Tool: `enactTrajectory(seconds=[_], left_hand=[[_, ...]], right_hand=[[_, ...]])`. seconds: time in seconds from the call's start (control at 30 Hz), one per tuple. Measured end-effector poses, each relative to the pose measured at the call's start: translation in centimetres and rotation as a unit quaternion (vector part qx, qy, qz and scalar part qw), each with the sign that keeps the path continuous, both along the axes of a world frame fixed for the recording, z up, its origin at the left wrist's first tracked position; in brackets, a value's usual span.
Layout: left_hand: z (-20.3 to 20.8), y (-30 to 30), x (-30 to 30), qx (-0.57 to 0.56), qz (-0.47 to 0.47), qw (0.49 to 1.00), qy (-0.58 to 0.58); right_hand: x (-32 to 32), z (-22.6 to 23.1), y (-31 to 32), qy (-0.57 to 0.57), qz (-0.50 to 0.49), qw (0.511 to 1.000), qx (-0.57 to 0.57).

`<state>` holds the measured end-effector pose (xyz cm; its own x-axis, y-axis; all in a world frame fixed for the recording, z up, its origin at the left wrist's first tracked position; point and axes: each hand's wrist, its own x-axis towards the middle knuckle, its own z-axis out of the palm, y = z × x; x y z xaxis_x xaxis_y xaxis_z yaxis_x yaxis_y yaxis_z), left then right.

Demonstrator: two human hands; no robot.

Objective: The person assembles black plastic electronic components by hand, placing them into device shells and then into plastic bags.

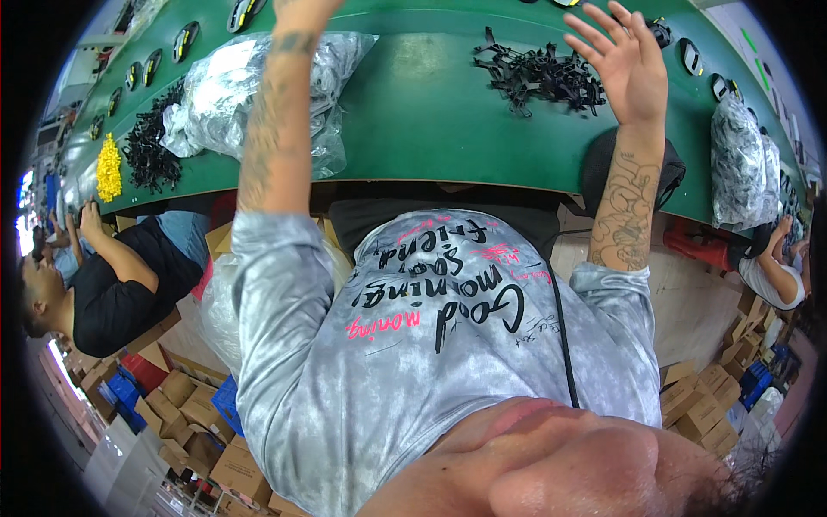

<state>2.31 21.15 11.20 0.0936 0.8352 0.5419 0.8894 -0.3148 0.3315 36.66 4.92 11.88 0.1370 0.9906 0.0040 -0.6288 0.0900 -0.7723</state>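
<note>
Holding right hand (633, 71) spread beside one heap of angular black plastic parts (544, 79); cannot tell grip of left hand (305, 10), cropped near one clear plastic bag (226, 99).

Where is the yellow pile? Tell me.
In the head view, the yellow pile lies at left on the green table, just left of a black pile.

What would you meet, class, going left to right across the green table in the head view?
Yellow pile, left black pile, large clear bag, middle black-parts pile, right hand, rightmost clear bag.
</note>
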Motion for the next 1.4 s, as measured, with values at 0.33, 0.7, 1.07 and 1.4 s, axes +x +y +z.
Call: enactTrajectory(seconds=[0.33,0.7,1.07,1.4], left_hand=[[-5.3,9.4,3.7,-0.239,0.078,0.961,0.116],[-7.1,7.8,5.7,-0.287,0.062,0.956,0.001],[-7.9,5.5,1.7,-0.166,-0.005,0.948,-0.273],[-3.5,-13.8,-3.0,-0.316,-0.182,0.757,-0.542]], right_hand=[[-0.7,-3.4,-3.3,-0.507,-0.042,0.857,-0.081],[-8.2,-7.5,7.8,-0.893,0.034,0.447,-0.047],[-10.3,-6.2,7.1,-0.901,0.039,0.430,-0.031],[-11.2,-8.3,7.9,-0.914,0.083,0.394,0.043]])
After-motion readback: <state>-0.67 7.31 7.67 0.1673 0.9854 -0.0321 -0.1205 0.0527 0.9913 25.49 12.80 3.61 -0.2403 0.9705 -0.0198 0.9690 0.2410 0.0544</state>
